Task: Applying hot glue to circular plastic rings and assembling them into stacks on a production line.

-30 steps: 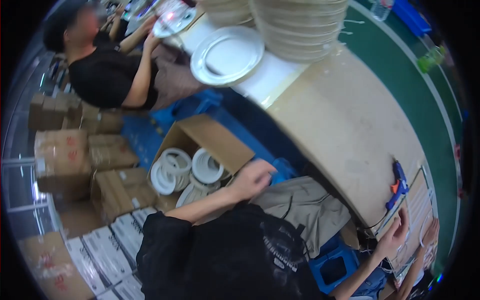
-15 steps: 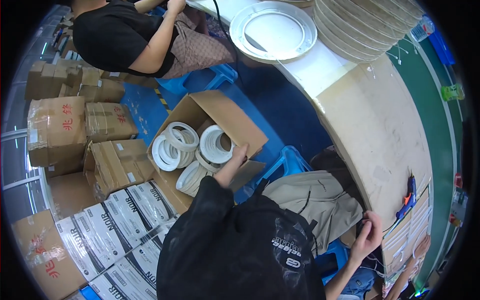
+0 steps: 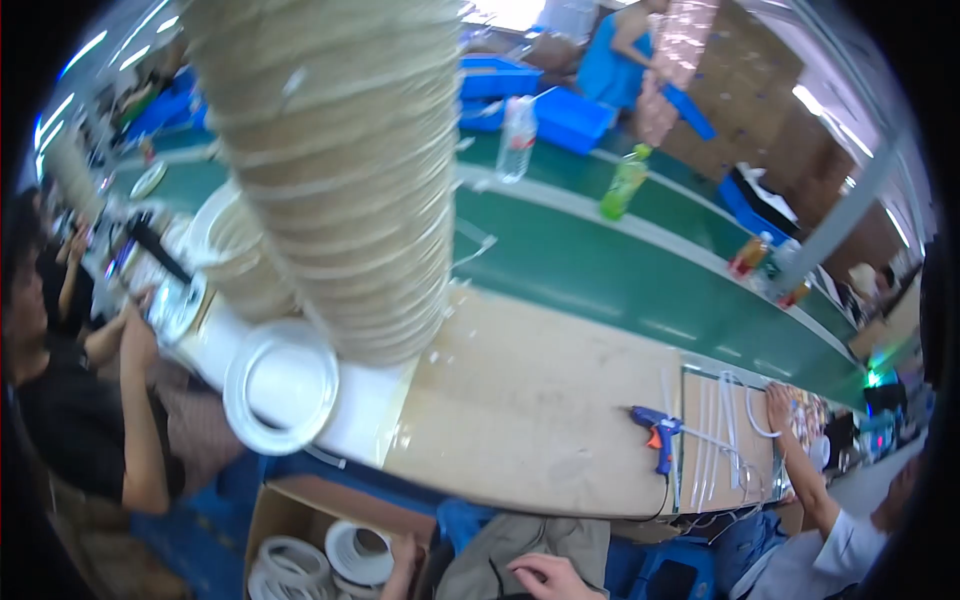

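At the lower edge, my left hand (image 3: 403, 562) is at the right wall of an open cardboard box (image 3: 275, 515), its fingers closed on the box edge, slightly blurred. White rings (image 3: 355, 550) lie stacked in the box beside that hand. My right hand (image 3: 550, 576) hovers over the grey-beige cloth (image 3: 525, 548) on my lap, fingers loosely bent and apart, holding nothing. In front of me stands the table (image 3: 520, 400), with a white round frame (image 3: 280, 385) at its left and a tall stack of beige round pieces (image 3: 340, 200) behind it.
A blue glue gun (image 3: 657, 436) and white strips (image 3: 712, 440) lie on the table's right part. Beyond runs a green conveyor belt (image 3: 600, 270) bearing a clear bottle (image 3: 517, 140) and a green bottle (image 3: 626, 182). Co-workers sit left (image 3: 90, 430) and right (image 3: 840, 550).
My view has swung up from the floor and boxes to the table and belt. My right hand has come in from the right to over my lap; my left stays at the box.
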The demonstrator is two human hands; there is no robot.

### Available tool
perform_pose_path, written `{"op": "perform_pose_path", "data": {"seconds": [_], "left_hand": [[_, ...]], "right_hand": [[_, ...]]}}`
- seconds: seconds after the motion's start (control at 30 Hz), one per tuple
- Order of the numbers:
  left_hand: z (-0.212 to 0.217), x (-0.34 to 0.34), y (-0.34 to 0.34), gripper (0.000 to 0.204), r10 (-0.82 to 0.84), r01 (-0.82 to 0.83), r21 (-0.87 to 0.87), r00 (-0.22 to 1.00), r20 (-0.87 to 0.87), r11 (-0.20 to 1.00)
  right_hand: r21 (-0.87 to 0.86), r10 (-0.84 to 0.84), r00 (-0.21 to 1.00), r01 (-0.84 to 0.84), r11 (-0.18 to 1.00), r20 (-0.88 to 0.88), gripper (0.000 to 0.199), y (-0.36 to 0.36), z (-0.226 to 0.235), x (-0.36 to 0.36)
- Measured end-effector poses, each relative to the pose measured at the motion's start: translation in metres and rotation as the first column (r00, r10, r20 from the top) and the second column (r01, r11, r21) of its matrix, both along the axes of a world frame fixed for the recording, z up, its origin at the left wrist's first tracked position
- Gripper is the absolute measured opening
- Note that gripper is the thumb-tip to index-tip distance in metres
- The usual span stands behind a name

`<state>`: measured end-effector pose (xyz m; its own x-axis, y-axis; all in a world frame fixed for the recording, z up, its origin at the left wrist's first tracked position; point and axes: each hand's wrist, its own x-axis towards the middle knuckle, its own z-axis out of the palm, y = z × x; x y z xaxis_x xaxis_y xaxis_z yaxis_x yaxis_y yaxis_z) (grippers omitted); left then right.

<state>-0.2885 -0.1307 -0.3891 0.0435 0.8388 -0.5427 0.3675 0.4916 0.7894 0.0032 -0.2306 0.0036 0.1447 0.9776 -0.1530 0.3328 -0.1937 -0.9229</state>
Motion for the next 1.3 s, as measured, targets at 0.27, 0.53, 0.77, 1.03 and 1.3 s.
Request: {"op": "perform_pose_path", "data": {"seconds": [0.27,0.53,0.77,1.03,1.3], "left_hand": [[-0.017,0.075,0.064,0.062,-0.091,0.136,-0.063,0.882,0.462,0.989],[0.002,0.164,0.129,0.061,-0.196,0.254,-0.003,0.754,0.627,0.967],[-0.006,0.192,0.149,0.060,-0.307,0.459,-0.032,0.643,0.702,0.888],[-0.035,0.208,0.077,0.059,-0.296,0.697,-0.190,0.514,0.805,0.692],[-0.038,0.176,0.042,0.058,-0.230,0.761,-0.307,0.508,0.830,0.572]], "right_hand": [[0.272,0.090,0.995,-0.100,0.957,0.051,0.016,0.108,0.020,-0.018],[0.408,0.009,0.962,-0.125,0.904,0.274,0.028,0.153,-0.013,0.014],[0.298,0.078,0.759,-0.346,0.890,0.646,0.062,0.173,0.006,0.039],[0.118,0.207,0.616,-0.444,0.888,0.760,0.072,0.182,0.006,0.035],[0.105,0.195,0.624,-0.411,0.906,0.757,0.073,0.180,0.002,0.034]]}}
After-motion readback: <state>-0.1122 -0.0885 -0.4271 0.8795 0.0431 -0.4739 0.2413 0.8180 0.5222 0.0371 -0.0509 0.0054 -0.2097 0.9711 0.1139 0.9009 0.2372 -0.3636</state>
